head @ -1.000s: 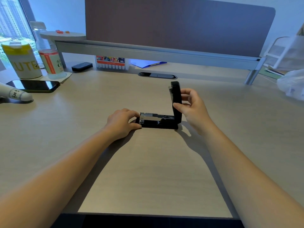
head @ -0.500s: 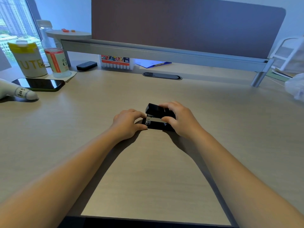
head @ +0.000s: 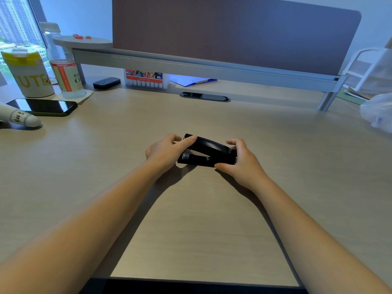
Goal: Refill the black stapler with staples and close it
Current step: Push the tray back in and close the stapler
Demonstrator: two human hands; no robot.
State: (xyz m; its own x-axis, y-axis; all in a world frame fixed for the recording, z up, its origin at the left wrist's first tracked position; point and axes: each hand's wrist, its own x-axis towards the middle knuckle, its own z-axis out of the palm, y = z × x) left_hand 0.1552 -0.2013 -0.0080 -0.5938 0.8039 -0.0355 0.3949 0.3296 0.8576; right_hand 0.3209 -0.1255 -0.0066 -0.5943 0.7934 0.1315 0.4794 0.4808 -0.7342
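The black stapler [head: 209, 152] lies on the desk [head: 201, 219], near the middle of the surface, with its length running left to right. Its top arm is folded down over the base, but not flush: the left end is raised, leaving a narrow wedge-shaped gap in which a bit of bright metal shows.

The left hand [head: 167, 152] is at the left end of the stapler. One finger lies across the top of the raised arm at that end, and the remaining fingers curl behind it (contact on the far side is hidden). The hand grasps the left end of the stapler.

The right hand [head: 241, 162] is at the right, hinged end. Its thumb rests against the near edge of the base, and its fingers curl over the top of that end. The hand grasps the right end of the stapler.

Both forearms reach in from the near edge of the desk and meet at the stapler.

Other items stand well apart from the stapler:
- A phone [head: 43, 106] lies flat at the far left.
- A white cup with yellow lettering [head: 28, 74] stands beyond the phone.
- A clear bottle [head: 63, 64] stands just right of the cup.
- A box of markers [head: 145, 79] sits under the shelf [head: 201, 64] at the far side.
- A blue folder [head: 194, 81] lies to the right of the markers.
- A white plastic bag [head: 378, 112] sits at the far right edge.
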